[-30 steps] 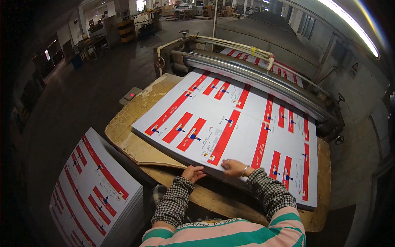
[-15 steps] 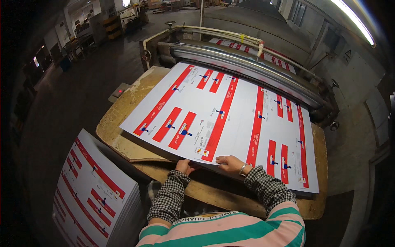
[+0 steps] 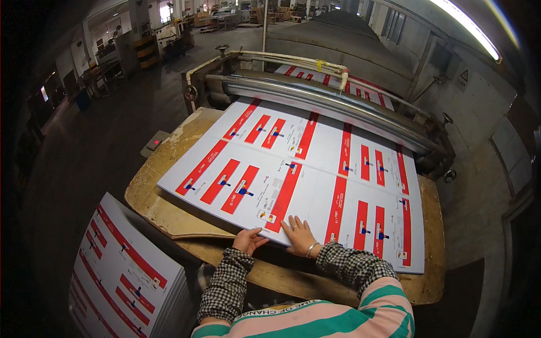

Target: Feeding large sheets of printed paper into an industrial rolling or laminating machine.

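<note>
A thick stack of large white sheets printed with red bars (image 3: 315, 205) lies on a worn wooden board (image 3: 152, 188). Its top sheet (image 3: 329, 138) reaches under the steel roller (image 3: 315, 96), its rear edge crossing the middle of the stack. My right hand (image 3: 301, 236) rests palm down near the front edge, fingers spread on the printed surface. At that same edge, just to its left, my left hand (image 3: 249, 241) touches the stack's side, thumb and fingers apart. Neither hand has hold of a sheet.
Another tall pile of printed sheets (image 3: 121, 265) stands at lower left. Pipes (image 3: 338, 70) run above the roller, and handwheels (image 3: 449, 176) stick out at its sides. A small box with a red light (image 3: 155, 145) juts from the board's left. More sheets (image 3: 360, 90) show beyond the roller.
The top sheet has slid forward under the roller, baring the sheet below. My right hand has gone from gripping the front edge to lying flat. The left fingers have come out from beneath the edge.
</note>
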The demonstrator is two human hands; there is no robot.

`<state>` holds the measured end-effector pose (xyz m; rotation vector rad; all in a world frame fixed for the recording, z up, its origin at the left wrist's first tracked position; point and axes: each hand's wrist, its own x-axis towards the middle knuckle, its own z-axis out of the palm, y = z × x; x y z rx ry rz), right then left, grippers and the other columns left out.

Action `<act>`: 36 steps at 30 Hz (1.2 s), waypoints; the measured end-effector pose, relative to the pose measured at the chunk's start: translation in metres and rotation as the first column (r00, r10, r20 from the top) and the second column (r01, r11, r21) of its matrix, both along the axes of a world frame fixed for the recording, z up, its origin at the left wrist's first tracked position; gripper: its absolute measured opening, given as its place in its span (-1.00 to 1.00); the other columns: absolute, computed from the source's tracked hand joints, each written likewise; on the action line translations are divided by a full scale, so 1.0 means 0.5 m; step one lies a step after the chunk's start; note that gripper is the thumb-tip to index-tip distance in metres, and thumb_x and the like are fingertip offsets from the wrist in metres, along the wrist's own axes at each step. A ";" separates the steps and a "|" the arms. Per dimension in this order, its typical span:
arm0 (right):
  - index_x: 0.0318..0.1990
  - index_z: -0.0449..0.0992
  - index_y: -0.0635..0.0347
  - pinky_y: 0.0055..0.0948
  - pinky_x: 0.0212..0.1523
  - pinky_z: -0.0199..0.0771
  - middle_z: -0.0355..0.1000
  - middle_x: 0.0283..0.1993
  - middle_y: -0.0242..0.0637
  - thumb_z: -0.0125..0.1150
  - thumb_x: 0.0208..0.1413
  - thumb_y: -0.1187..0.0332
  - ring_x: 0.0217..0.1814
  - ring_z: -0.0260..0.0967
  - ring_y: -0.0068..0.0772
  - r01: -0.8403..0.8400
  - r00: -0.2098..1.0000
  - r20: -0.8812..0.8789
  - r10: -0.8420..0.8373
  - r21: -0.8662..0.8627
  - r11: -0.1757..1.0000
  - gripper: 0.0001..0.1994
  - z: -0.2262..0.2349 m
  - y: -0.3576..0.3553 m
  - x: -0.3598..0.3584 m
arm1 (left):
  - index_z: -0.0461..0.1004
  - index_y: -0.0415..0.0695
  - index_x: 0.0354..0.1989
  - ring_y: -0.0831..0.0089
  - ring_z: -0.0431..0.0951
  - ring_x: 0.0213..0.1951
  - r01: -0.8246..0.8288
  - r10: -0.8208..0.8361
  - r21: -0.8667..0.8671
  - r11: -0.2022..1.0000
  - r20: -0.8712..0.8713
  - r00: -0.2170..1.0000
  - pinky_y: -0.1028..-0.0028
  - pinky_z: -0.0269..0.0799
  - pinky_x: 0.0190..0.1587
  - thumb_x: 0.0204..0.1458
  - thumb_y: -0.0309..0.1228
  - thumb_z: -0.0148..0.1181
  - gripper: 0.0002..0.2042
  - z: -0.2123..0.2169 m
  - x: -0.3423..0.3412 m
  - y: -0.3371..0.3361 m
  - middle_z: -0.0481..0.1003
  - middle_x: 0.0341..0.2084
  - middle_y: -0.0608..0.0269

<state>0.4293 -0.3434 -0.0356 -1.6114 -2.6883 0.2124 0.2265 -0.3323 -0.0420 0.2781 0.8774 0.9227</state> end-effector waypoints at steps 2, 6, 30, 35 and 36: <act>0.08 0.05 0.21 -0.07 0.01 0.11 0.01 0.11 0.08 0.26 -0.36 0.29 0.15 -0.05 0.10 -0.017 0.999 -0.045 0.014 -0.063 0.998 -0.25 0.006 0.023 0.009 | 0.26 -0.33 -0.24 0.36 0.46 -0.31 0.013 -0.016 0.155 0.988 0.013 1.000 0.41 0.47 -0.30 -0.08 -0.49 0.01 -0.77 0.014 0.003 0.005 0.41 -0.35 0.09; 0.01 0.15 0.25 -0.21 -0.04 0.22 0.10 0.06 0.03 0.22 -0.34 0.33 0.09 0.07 0.02 -0.001 0.981 -0.192 -0.023 -0.124 0.992 -0.36 0.026 0.058 0.022 | 0.32 -0.32 -0.24 0.46 0.44 -0.34 0.265 -0.259 0.111 0.958 -0.065 0.964 0.56 0.34 -0.29 -0.15 -0.47 0.12 -0.72 0.033 0.024 0.026 0.41 -0.29 0.14; -0.47 0.39 0.24 -0.27 -0.43 0.29 0.35 -0.53 -0.05 -0.02 -0.13 0.39 -0.45 0.31 -0.04 -0.121 0.824 -0.566 -0.034 -0.235 0.964 -0.88 0.053 0.100 0.071 | 0.36 -0.29 -0.18 0.44 0.36 -0.14 0.736 -0.455 0.104 0.669 -0.725 0.516 0.56 0.21 -0.06 -0.22 -0.27 0.22 -0.56 -0.064 0.064 0.103 0.40 -0.19 0.15; -0.38 0.47 0.15 -0.34 -0.35 0.35 0.39 -0.41 -0.09 0.00 -0.16 0.37 -0.40 0.36 -0.12 -0.172 0.805 -0.592 -0.030 -0.282 0.944 -0.83 -0.030 0.100 0.090 | 0.37 -0.26 -0.20 0.43 0.34 -0.14 0.672 -0.372 0.241 0.700 -0.680 0.632 0.51 0.22 -0.06 -0.27 -0.31 0.27 -0.57 -0.081 0.066 0.075 0.39 -0.21 0.15; -0.43 0.48 0.14 -0.34 -0.36 0.35 0.40 -0.45 -0.12 -0.02 -0.16 0.38 -0.44 0.36 -0.14 -0.179 0.835 -0.550 -0.014 -0.296 0.938 -0.84 -0.042 0.133 0.093 | 0.37 -0.26 -0.21 0.41 0.33 -0.14 0.673 -0.195 0.478 0.565 -0.715 0.671 0.49 0.21 -0.06 -0.30 -0.30 0.29 -0.55 -0.160 0.060 0.100 0.39 -0.21 0.14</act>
